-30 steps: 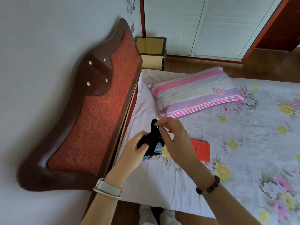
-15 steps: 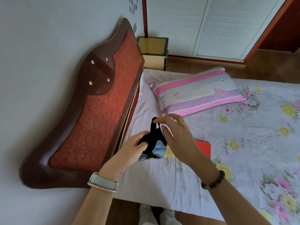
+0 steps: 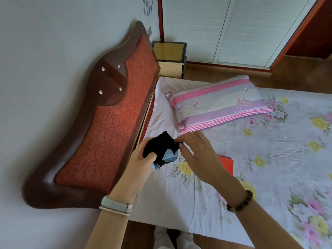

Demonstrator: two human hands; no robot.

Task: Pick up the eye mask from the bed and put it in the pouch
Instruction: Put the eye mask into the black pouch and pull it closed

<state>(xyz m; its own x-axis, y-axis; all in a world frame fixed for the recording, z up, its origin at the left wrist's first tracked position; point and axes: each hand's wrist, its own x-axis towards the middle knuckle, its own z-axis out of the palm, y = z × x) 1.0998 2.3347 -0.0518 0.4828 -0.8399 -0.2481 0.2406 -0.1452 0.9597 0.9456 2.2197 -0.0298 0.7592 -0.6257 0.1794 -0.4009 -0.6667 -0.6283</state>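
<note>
A black fabric pouch (image 3: 159,147) is held above the bed near the headboard. My left hand (image 3: 142,164) grips it from below and the left, thumb pressed on its front. A light blue eye mask (image 3: 168,158) sticks partly out of the pouch's lower right side; a small blue end also shows under my left thumb. My right hand (image 3: 197,155) pinches the pouch's black edge at its right corner with thumb and forefinger. How much of the mask is inside is hidden by the fabric.
The bed (image 3: 269,168) has a floral sheet. A pink and purple striped pillow (image 3: 219,105) lies behind my hands. A red booklet (image 3: 227,165) lies on the sheet, partly under my right wrist. A red padded headboard (image 3: 107,123) stands left; a nightstand (image 3: 169,54) beyond it.
The pouch has turned from upright to spread wider between my hands. My right hand has shifted from the pouch's top to its right edge. More blue mask shows below.
</note>
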